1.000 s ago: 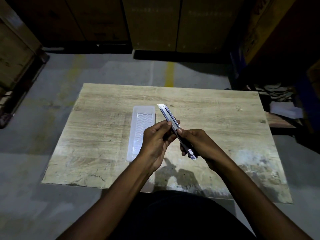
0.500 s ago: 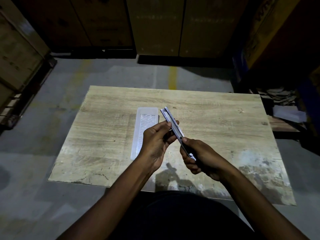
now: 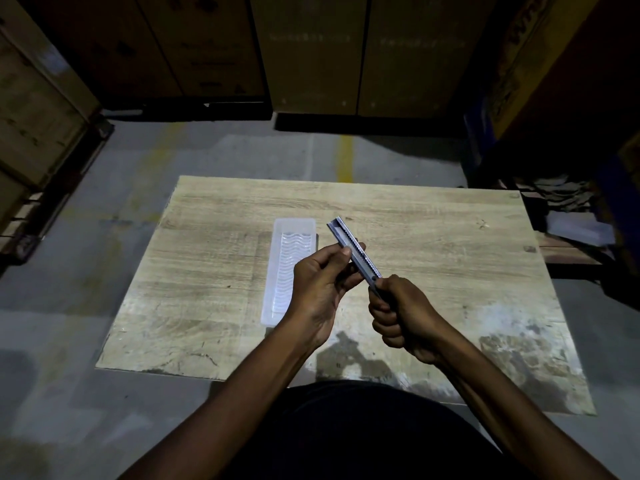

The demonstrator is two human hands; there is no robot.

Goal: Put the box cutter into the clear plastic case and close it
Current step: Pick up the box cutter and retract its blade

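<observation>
You hold the box cutter (image 3: 353, 251) in both hands above the table (image 3: 433, 237).

From the head camera: your right hand (image 3: 401, 313) is fisted around the near end of the handle, and your left hand (image 3: 322, 282) pinches the middle between thumb and fingers — the far tip points up and to the left. The clear case (image 3: 289, 271) lies on the table just left of your left hand, lengthwise near to far — whether it is open, you cannot tell.
</observation>
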